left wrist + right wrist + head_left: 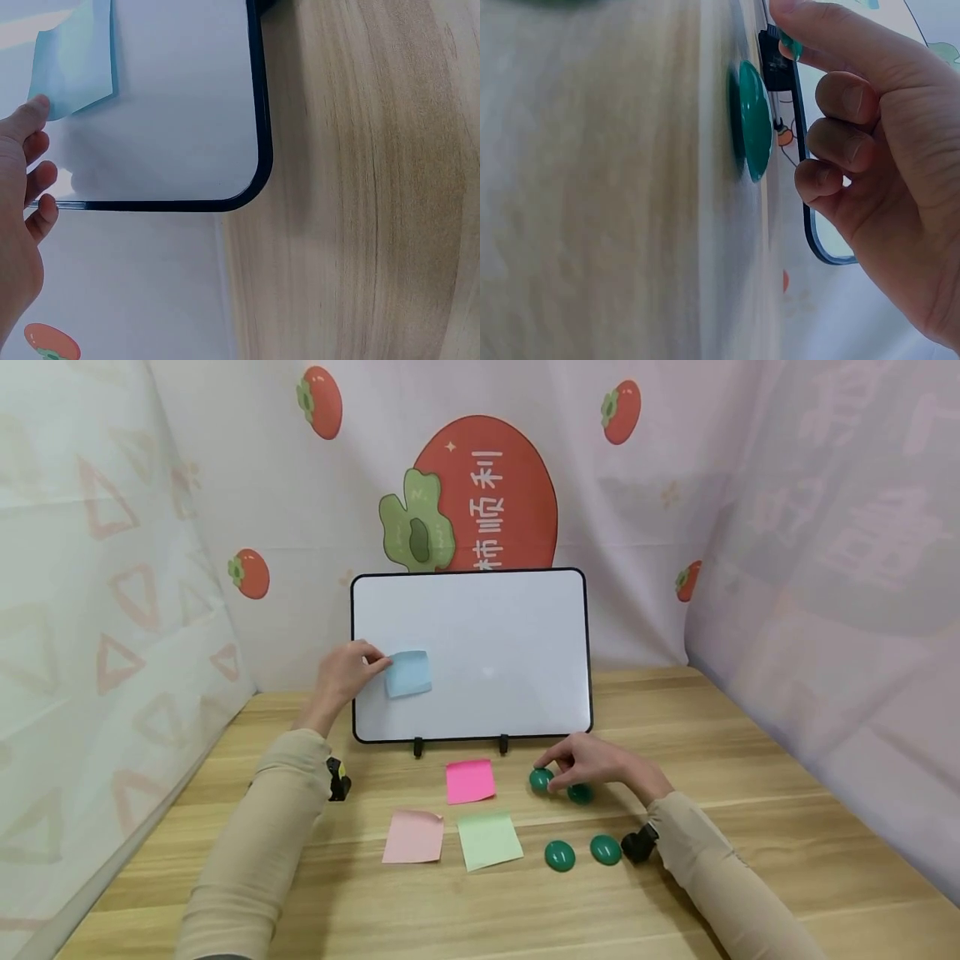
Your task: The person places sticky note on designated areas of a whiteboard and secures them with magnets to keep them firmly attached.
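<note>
In the head view, the left hand (343,678) pinches the left edge of a blue sticky note (409,675) between thumb and fingertips; the note extends rightward from that grip, in front of the lower left part of a black-framed whiteboard (510,652). The right hand (592,762) is lower and well to the right, its thumb and index finger closed about a domed green piece (539,780). A second green piece (580,794) lies just under this hand, partly covered by it, and two more, a nearer left piece (559,856) and a nearer right piece (605,850), lie on the wooden table (720,760) on the person's side of it. Left of the right grip is a bright pink note (471,783); farther left and nearer the person are a pale green note (490,841) and a pale pink note (414,837).

In the left wrist view, the thumb lies on a corner of the blue sticky note, the other fingers loosely bent beside it.

In the right wrist view, the held green piece shows only partly at the fingertips, the remaining fingers curled; another green piece lies on the table close to the grip.
</note>
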{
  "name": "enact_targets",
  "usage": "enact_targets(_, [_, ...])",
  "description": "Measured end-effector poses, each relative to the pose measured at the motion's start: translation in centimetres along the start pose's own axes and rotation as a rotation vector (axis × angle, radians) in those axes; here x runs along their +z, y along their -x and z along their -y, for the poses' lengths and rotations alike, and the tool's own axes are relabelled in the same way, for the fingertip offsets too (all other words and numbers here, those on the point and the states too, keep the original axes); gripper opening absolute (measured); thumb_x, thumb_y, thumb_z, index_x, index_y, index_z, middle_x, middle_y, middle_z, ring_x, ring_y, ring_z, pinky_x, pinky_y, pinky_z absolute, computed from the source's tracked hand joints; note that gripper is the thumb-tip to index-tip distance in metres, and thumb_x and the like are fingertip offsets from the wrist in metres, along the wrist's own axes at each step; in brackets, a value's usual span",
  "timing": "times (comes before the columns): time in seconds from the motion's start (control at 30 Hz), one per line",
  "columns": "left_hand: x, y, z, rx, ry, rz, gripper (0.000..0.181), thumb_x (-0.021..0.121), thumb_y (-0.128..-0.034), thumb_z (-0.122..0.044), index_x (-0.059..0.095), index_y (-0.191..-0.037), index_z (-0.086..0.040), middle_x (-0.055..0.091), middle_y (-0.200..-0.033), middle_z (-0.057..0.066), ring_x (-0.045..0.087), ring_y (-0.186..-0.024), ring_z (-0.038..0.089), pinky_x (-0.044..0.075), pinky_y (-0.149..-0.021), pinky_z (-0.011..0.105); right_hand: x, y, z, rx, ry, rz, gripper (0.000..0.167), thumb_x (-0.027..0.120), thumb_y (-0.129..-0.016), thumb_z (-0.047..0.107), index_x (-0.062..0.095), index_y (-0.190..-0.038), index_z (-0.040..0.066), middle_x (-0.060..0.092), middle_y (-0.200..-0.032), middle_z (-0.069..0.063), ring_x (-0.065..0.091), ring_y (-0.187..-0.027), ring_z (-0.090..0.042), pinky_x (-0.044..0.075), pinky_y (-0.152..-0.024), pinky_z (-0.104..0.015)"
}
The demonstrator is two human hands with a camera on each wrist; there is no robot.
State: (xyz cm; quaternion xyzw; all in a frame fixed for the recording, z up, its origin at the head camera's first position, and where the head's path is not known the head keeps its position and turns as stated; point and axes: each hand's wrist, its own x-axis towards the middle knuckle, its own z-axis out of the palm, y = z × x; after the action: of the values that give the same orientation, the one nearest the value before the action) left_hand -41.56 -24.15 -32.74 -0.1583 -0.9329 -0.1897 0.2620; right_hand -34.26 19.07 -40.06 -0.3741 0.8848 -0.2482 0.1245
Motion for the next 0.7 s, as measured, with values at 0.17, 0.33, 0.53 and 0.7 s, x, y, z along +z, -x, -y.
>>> enact_targets(0.17, [0.6,0.0,0.2,0.037,-0.028,-0.086,0.018,0.075,-0.0889,-0.024,0.078,-0.089,-0.006,0.073,-0.087,0.008,0.066,-0.077,0.024,0.048,-0.062,0.037,-0.5,0.2,0.4,0.004,0.018,-0.023,0.034,0.077,-0.087,0.028,0.073,-0.118,0.016,0.049,-0.064,0.010,0.042,-0.057,-0.003,0.036,-0.055,-0.019])
enact_targets(0.33, [0.8,-0.2,0.3,0.065,-0.053,-0.117,0.017,0.075,-0.0886,-0.023,0.078,-0.088,-0.006,0.072,-0.084,0.008,0.065,-0.073,0.024,0.047,-0.059,0.037,-0.9,0.1,0.4,0.010,0.027,-0.034,0.033,0.076,-0.087,0.026,0.073,-0.119,0.017,0.048,-0.064,0.009,0.042,-0.056,-0.004,0.036,-0.055,-0.020])
enact_targets(0.53, [0.9,-0.4,0.2,0.098,-0.074,-0.147,0.017,0.075,-0.0886,-0.021,0.077,-0.086,-0.005,0.071,-0.081,0.009,0.064,-0.068,0.023,0.044,-0.056,0.034,-1.1,-0.3,0.5,0.004,0.014,-0.027,0.035,0.076,-0.088,0.027,0.072,-0.120,0.017,0.048,-0.064,0.008,0.042,-0.056,-0.004,0.036,-0.054,-0.021])
enact_targets(0.7, [1.2,-0.3,0.1,0.117,-0.085,-0.147,0.016,0.075,-0.0891,-0.021,0.077,-0.086,-0.005,0.072,-0.080,0.009,0.063,-0.067,0.022,0.042,-0.056,0.030,-0.9,-0.9,0.8,-0.025,0.015,-0.034,0.036,0.076,-0.088,0.028,0.072,-0.120,0.014,0.048,-0.064,0.009,0.042,-0.057,-0.003,0.036,-0.056,-0.020])
